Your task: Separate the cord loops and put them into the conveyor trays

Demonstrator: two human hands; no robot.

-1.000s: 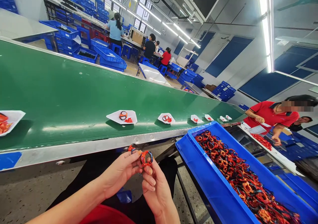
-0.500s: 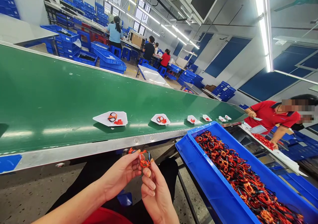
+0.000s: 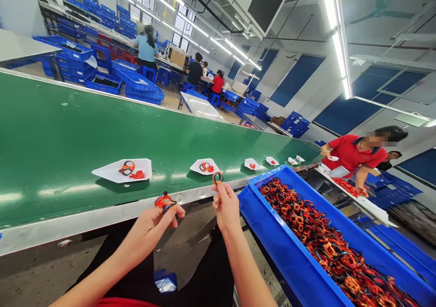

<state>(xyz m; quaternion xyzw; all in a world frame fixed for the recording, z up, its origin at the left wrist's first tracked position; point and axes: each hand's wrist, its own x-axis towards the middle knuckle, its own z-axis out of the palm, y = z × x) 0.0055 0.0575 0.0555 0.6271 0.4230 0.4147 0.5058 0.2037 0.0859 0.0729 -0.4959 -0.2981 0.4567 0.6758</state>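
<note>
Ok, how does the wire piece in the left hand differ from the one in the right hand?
The left hand pinches a tangled orange-red bundle, low by the metal rail. The right hand holds a single small loop, darker and higher, in front of the belt. Both are pinched at the fingertips.

Green conveyor belt (image 3: 68, 130) slants across the frame from left to centre right. A row of white trays rides on it. The nearest tray (image 3: 109, 173), centre left, carries orange-and-black loops (image 3: 127, 167). A second tray (image 3: 196, 165) sits mid-frame, with smaller ones (image 3: 252, 164) off right. A steel rail (image 3: 102, 216) lines the lower edge.
</note>
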